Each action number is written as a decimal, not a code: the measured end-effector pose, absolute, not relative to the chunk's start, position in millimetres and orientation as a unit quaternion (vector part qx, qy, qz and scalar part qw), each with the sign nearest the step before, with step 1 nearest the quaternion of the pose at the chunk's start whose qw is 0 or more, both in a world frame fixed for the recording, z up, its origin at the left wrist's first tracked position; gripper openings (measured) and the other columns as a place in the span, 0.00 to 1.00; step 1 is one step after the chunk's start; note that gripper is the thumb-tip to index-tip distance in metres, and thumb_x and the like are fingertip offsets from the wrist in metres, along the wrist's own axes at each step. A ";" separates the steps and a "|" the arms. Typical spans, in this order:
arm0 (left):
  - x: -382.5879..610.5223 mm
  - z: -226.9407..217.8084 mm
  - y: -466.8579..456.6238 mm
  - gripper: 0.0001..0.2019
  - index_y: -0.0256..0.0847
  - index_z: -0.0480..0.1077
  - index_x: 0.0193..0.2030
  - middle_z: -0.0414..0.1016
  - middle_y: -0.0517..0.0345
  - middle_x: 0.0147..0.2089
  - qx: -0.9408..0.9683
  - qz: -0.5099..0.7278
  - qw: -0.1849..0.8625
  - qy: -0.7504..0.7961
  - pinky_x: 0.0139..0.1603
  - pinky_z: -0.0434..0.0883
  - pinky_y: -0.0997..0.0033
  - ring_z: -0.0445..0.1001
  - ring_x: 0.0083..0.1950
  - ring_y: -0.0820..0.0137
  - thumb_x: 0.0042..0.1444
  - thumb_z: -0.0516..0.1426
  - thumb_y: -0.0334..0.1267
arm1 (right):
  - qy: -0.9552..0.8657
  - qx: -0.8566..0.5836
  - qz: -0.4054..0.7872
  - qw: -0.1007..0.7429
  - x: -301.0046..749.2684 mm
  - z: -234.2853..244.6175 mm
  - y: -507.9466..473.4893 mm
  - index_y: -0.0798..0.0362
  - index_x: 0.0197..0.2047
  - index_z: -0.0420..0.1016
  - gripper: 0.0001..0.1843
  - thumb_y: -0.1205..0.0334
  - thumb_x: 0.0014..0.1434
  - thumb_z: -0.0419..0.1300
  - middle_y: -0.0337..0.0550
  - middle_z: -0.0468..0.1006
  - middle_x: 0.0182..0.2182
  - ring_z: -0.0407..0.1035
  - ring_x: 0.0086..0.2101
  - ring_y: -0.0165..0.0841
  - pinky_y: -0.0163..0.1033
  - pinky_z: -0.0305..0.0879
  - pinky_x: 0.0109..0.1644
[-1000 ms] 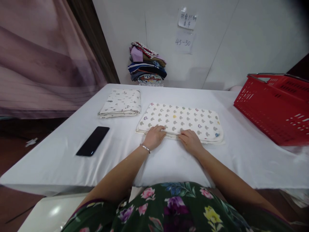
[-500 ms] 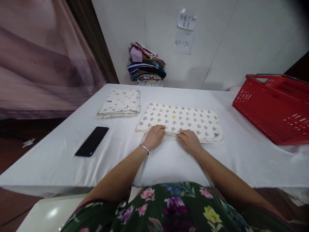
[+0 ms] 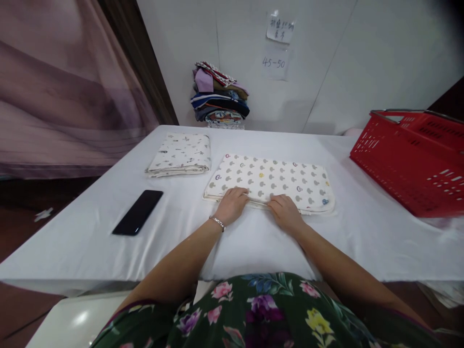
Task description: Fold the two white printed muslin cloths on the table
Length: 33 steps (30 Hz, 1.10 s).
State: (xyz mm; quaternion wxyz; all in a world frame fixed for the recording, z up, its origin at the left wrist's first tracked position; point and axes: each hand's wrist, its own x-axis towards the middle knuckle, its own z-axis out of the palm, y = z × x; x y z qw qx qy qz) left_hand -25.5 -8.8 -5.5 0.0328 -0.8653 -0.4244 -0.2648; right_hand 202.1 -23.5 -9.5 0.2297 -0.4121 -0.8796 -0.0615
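Left hand: the left hand [image 3: 232,205] is laid palm down on the near edge of the cloth, its fingers pressed together and flat; a thin bracelet [image 3: 217,222] is worn on the wrist.
Right hand: the right hand [image 3: 286,212] is set just beside the left, its fingertips at the same near edge; whether the hem is pinched or only pressed cannot be told from this angle.
Folded cloth: the cream mushroom-print cloth [image 3: 275,180] is spread as a long folded rectangle at the middle of the table [image 3: 253,239], directly before the person.
Second cloth: a smaller folded cream cloth [image 3: 181,153] is placed to the left of it, apart from it.
Phone: a black phone [image 3: 137,218] is laid face up nearer the left edge.
Basket: a red plastic basket [image 3: 409,159] is stood on the right side of the table.
Far end: a stack of folded clothes [image 3: 219,96] is piled against the wall, beside two paper notes [image 3: 280,30].
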 end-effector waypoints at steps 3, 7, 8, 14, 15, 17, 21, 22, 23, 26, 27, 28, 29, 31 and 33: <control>-26.1 -6.5 -8.9 0.10 0.39 0.71 0.35 0.71 0.53 0.46 -0.866 -0.262 0.037 -0.425 0.49 0.65 0.62 0.67 0.50 0.66 0.60 0.49 0.32 | -0.876 -0.417 -0.067 0.231 202.0 -9.3 -23.1 0.55 0.36 0.73 0.12 0.66 0.63 0.48 0.48 0.72 0.36 0.60 0.37 0.35 0.40 0.55 0.40; -28.5 -7.1 -9.4 0.09 0.41 0.72 0.34 0.71 0.53 0.47 -0.874 -0.250 0.025 -0.415 0.50 0.65 0.62 0.66 0.50 0.66 0.59 0.50 0.34 | -0.880 -0.416 -0.068 0.219 201.7 -8.5 -23.5 0.55 0.36 0.73 0.11 0.67 0.63 0.49 0.47 0.72 0.36 0.60 0.37 0.36 0.41 0.55 0.40; -29.0 -7.1 -9.6 0.09 0.41 0.72 0.35 0.70 0.53 0.48 -0.875 -0.252 0.023 -0.413 0.50 0.65 0.61 0.66 0.50 0.65 0.59 0.51 0.34 | -0.878 -0.418 -0.066 0.224 201.7 -8.4 -23.8 0.55 0.36 0.73 0.11 0.67 0.63 0.49 0.47 0.72 0.36 0.60 0.37 0.36 0.41 0.55 0.40; -26.3 -8.3 -11.4 0.10 0.40 0.71 0.36 0.68 0.51 0.52 -0.873 -0.263 0.035 -0.410 0.51 0.66 0.61 0.64 0.54 0.65 0.57 0.49 0.28 | -0.869 -0.429 -0.059 0.240 200.4 -9.0 -23.9 0.54 0.37 0.72 0.11 0.67 0.63 0.48 0.47 0.72 0.37 0.61 0.37 0.36 0.41 0.56 0.40; -25.2 -8.5 -11.8 0.10 0.40 0.71 0.35 0.67 0.51 0.53 -0.875 -0.259 0.035 -0.408 0.51 0.66 0.61 0.64 0.54 0.65 0.57 0.49 0.27 | -0.869 -0.430 -0.059 0.238 200.1 -9.2 -23.7 0.54 0.37 0.72 0.11 0.67 0.63 0.48 0.47 0.72 0.37 0.61 0.37 0.36 0.41 0.55 0.40; -23.3 -8.6 -12.4 0.12 0.40 0.72 0.33 0.67 0.52 0.54 -0.881 -0.251 0.033 -0.400 0.52 0.66 0.60 0.63 0.56 0.64 0.55 0.49 0.25 | -0.868 -0.432 -0.058 0.238 199.7 -9.4 -23.1 0.55 0.36 0.72 0.11 0.67 0.63 0.48 0.47 0.72 0.36 0.60 0.37 0.36 0.41 0.55 0.40; -20.9 -7.3 -13.3 0.12 0.42 0.73 0.37 0.66 0.53 0.56 -0.886 -0.242 0.031 -0.394 0.54 0.65 0.58 0.62 0.57 0.63 0.56 0.50 0.27 | -0.867 -0.434 -0.058 0.238 199.0 -9.9 -22.6 0.55 0.36 0.72 0.11 0.67 0.63 0.48 0.47 0.72 0.36 0.60 0.37 0.35 0.40 0.55 0.40; -20.3 -6.8 -13.5 0.12 0.43 0.73 0.39 0.67 0.52 0.56 -0.884 -0.242 0.032 -0.398 0.54 0.65 0.57 0.63 0.57 0.63 0.57 0.50 0.28 | -0.867 -0.435 -0.057 0.237 198.9 -10.1 -22.7 0.55 0.36 0.72 0.11 0.67 0.63 0.48 0.47 0.72 0.36 0.60 0.36 0.35 0.40 0.55 0.40; -19.6 -6.4 -13.6 0.11 0.43 0.73 0.40 0.67 0.52 0.55 -0.882 -0.243 0.034 -0.402 0.54 0.64 0.57 0.63 0.56 0.63 0.58 0.50 0.30 | -0.867 -0.435 -0.056 0.236 198.7 -10.1 -22.7 0.55 0.36 0.72 0.11 0.66 0.63 0.48 0.47 0.72 0.36 0.60 0.36 0.35 0.40 0.55 0.41; -17.3 -5.8 -13.4 0.11 0.42 0.73 0.39 0.68 0.53 0.54 -0.875 -0.247 0.042 -0.415 0.54 0.65 0.58 0.64 0.56 0.64 0.60 0.49 0.33 | -0.868 -0.434 -0.054 0.237 198.3 -9.9 -23.0 0.55 0.36 0.72 0.12 0.66 0.63 0.48 0.47 0.72 0.36 0.60 0.37 0.35 0.40 0.55 0.41; -16.6 -5.9 -13.1 0.11 0.42 0.73 0.38 0.69 0.53 0.54 -0.872 -0.248 0.043 -0.420 0.54 0.65 0.58 0.64 0.56 0.64 0.60 0.49 0.33 | -0.868 -0.434 -0.053 0.238 198.2 -9.8 -23.1 0.55 0.37 0.72 0.12 0.66 0.64 0.48 0.47 0.72 0.36 0.60 0.37 0.35 0.40 0.55 0.41; -16.2 -6.1 -12.7 0.11 0.42 0.73 0.38 0.69 0.53 0.53 -0.870 -0.248 0.042 -0.423 0.54 0.65 0.58 0.64 0.56 0.64 0.60 0.49 0.33 | -0.867 -0.434 -0.052 0.239 198.2 -9.6 -23.1 0.55 0.37 0.72 0.12 0.66 0.64 0.48 0.47 0.72 0.36 0.60 0.37 0.35 0.40 0.55 0.41; -15.9 -6.4 -12.3 0.11 0.42 0.73 0.37 0.69 0.53 0.53 -0.870 -0.247 0.040 -0.426 0.54 0.65 0.59 0.64 0.55 0.64 0.60 0.50 0.33 | -0.867 -0.434 -0.051 0.239 198.1 -9.5 -23.2 0.55 0.36 0.72 0.12 0.66 0.64 0.48 0.47 0.72 0.36 0.60 0.37 0.35 0.40 0.55 0.40; -16.0 -7.2 -11.5 0.10 0.41 0.73 0.35 0.69 0.53 0.53 -0.871 -0.242 0.034 -0.426 0.54 0.65 0.59 0.64 0.55 0.64 0.59 0.51 0.33 | -0.867 -0.435 -0.051 0.237 198.1 -9.4 -23.2 0.55 0.36 0.72 0.12 0.65 0.64 0.48 0.47 0.72 0.36 0.60 0.37 0.35 0.40 0.55 0.41; -16.5 -8.2 -10.8 0.09 0.41 0.73 0.34 0.69 0.53 0.53 -0.877 -0.236 0.029 -0.418 0.53 0.65 0.59 0.64 0.55 0.63 0.59 0.51 0.34 | -0.867 -0.435 -0.054 0.236 198.1 -9.8 -23.2 0.55 0.36 0.72 0.12 0.66 0.64 0.48 0.47 0.72 0.36 0.60 0.37 0.35 0.40 0.55 0.41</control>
